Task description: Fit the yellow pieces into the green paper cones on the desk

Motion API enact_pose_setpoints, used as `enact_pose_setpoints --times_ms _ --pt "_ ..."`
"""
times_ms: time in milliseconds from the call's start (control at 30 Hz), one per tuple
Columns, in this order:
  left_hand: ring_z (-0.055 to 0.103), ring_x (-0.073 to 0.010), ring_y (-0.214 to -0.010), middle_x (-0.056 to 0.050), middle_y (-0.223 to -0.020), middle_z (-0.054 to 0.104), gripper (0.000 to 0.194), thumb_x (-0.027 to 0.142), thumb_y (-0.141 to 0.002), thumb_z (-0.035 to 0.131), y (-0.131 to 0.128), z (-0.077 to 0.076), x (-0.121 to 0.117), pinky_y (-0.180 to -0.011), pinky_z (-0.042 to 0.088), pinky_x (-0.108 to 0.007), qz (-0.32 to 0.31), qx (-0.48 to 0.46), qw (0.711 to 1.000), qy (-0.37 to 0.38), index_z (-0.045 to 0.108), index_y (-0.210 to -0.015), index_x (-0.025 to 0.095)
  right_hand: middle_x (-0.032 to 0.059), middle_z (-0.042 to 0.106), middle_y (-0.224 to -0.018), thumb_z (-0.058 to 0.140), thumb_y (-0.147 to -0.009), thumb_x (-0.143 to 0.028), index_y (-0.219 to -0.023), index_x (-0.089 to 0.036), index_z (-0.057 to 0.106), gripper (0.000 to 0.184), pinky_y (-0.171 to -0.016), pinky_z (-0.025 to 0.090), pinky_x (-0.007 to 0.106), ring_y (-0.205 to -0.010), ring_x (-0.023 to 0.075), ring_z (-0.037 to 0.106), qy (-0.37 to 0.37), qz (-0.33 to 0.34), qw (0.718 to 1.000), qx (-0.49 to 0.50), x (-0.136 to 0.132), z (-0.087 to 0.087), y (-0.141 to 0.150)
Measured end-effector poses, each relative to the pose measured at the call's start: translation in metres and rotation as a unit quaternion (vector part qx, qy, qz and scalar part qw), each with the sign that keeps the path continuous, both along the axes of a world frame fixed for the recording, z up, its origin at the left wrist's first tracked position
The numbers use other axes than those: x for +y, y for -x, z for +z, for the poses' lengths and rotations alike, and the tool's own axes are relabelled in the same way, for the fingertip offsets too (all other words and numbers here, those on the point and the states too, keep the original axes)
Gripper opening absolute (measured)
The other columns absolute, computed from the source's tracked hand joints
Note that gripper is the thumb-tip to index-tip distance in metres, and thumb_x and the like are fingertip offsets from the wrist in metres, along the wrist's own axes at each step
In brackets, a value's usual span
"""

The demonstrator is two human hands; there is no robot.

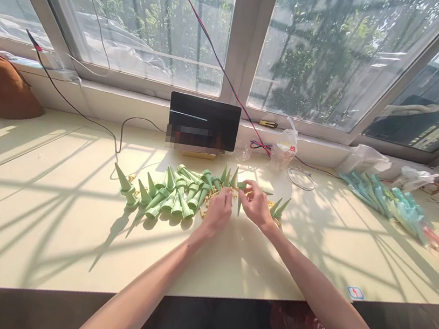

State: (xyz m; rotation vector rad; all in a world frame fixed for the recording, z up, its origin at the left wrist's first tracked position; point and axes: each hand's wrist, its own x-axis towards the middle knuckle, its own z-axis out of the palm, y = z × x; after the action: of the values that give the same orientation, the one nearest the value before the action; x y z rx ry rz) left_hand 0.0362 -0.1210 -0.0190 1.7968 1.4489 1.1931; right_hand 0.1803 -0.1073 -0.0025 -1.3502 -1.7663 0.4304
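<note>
Many green cone-shaped pieces (pixel 178 205) lie and stand in a long cluster on the table, with small tan pieces (pixel 205 206) scattered among them. At the cluster's right part, my left hand (pixel 219 208) is closed, fingertips pinched together; whatever is in them is too small to make out. Close beside it, my right hand (pixel 255 205) has its fingers bent round a green cone (pixel 238 206), whose tip points down. Two upright cones (pixel 281 208) stand just right of that hand, partly behind it.
A dark-screened device (pixel 209 119) stands at the back by the window. Near it are a plastic cup in a bag (pixel 285 149), a coiled cable (pixel 301 179) and a yellow cutter (pixel 268 123). Bagged teal pieces (pixel 389 202) lie right; a brown bag (pixel 4 82) sits left.
</note>
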Motion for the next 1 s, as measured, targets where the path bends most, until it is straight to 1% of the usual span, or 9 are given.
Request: enact_pose_setpoints --times_ms 167,267,367,500,633,733,833,900,1000 --pt "0.059 -0.0164 -0.067 -0.003 -0.076 0.064 0.036 0.046 -0.099 0.036 0.006 0.004 0.001 -0.066 0.043 -0.027 -0.010 -0.059 0.998 0.031 0.062 -0.103 0.021 0.0023 0.064 -0.085 0.052 -0.091 -0.037 -0.119 -0.019 0.056 0.033 -0.060 0.046 0.026 -0.054 0.0119 0.055 -0.007 0.022 0.997 0.068 -0.012 -0.019 0.007" --pt "0.060 -0.0155 -0.068 -0.004 -0.084 0.067 0.039 0.050 -0.098 0.037 0.006 0.005 0.000 -0.064 0.044 -0.026 -0.042 -0.070 0.995 0.051 0.063 -0.098 0.021 0.0029 0.064 -0.087 0.053 -0.091 -0.037 -0.123 -0.020 0.052 0.036 -0.061 0.048 0.028 -0.056 0.0129 0.057 0.007 0.039 0.996 0.083 -0.020 -0.021 0.008" --pt "0.060 -0.0154 -0.067 -0.004 -0.084 0.067 0.040 0.052 -0.097 0.040 0.005 0.005 -0.002 -0.061 0.044 -0.026 -0.071 -0.092 0.991 0.071 0.064 -0.093 0.021 0.0025 0.063 -0.086 0.054 -0.091 -0.038 -0.123 -0.020 0.049 0.037 -0.059 0.048 0.028 -0.056 0.0131 0.056 0.018 0.059 0.994 0.091 -0.024 -0.021 0.009" --pt "0.060 -0.0144 -0.064 -0.004 -0.084 0.066 0.039 0.054 -0.093 0.047 0.004 0.004 -0.003 -0.056 0.044 -0.024 -0.089 -0.128 0.983 0.097 0.065 -0.100 0.021 0.0016 0.062 -0.087 0.053 -0.091 -0.037 -0.123 -0.021 0.047 0.037 -0.054 0.045 0.026 -0.053 0.0112 0.054 0.040 0.113 0.987 0.111 -0.025 -0.023 0.011" --pt "0.054 -0.0122 -0.056 -0.001 -0.071 0.060 0.039 0.054 -0.091 0.052 0.005 0.007 -0.003 -0.051 0.041 -0.023 -0.085 -0.152 0.978 0.118 0.065 -0.099 0.019 0.0018 0.062 -0.090 0.053 -0.092 -0.035 -0.124 -0.021 0.046 0.036 -0.053 0.043 0.024 -0.052 0.0095 0.051 0.042 0.126 0.983 0.129 -0.024 -0.024 0.012" --pt "0.046 -0.0097 -0.048 0.002 -0.060 0.052 0.038 0.055 -0.088 0.056 0.006 0.011 -0.002 -0.045 0.036 -0.021 -0.071 -0.185 0.970 0.137 0.062 -0.091 0.018 0.0019 0.062 -0.091 0.052 -0.093 -0.035 -0.126 -0.021 0.044 0.037 -0.050 0.042 0.023 -0.051 0.0092 0.051 0.056 0.134 0.978 0.150 -0.025 -0.024 0.013" --pt "0.039 -0.0074 -0.044 0.005 -0.056 0.045 0.038 0.056 -0.086 0.059 0.008 0.014 -0.001 -0.042 0.031 -0.020 -0.052 -0.227 0.964 0.132 0.058 -0.083 0.018 0.0016 0.063 -0.090 0.052 -0.093 -0.036 -0.127 -0.020 0.043 0.039 -0.050 0.042 0.023 -0.051 0.0093 0.052 0.060 0.136 0.976 0.162 -0.025 -0.025 0.015" --pt "0.036 -0.0061 -0.042 0.005 -0.057 0.047 0.039 0.057 -0.086 0.059 0.010 0.015 0.001 -0.040 0.029 -0.020 -0.042 -0.254 0.958 0.126 0.055 -0.081 0.018 0.0012 0.063 -0.089 0.052 -0.094 -0.038 -0.128 -0.020 0.043 0.039 -0.050 0.041 0.023 -0.050 0.0092 0.051 0.060 0.128 0.977 0.160 -0.025 -0.026 0.016" --pt "0.035 -0.0050 -0.041 0.002 -0.065 0.055 0.039 0.057 -0.087 0.057 0.014 0.017 0.004 -0.038 0.026 -0.020 -0.036 -0.284 0.950 0.126 0.054 -0.080 0.019 0.0011 0.063 -0.088 0.050 -0.095 -0.039 -0.123 -0.020 0.048 0.034 -0.052 0.042 0.024 -0.049 0.0093 0.051 0.058 0.117 0.982 0.137 -0.024 -0.027 0.015"
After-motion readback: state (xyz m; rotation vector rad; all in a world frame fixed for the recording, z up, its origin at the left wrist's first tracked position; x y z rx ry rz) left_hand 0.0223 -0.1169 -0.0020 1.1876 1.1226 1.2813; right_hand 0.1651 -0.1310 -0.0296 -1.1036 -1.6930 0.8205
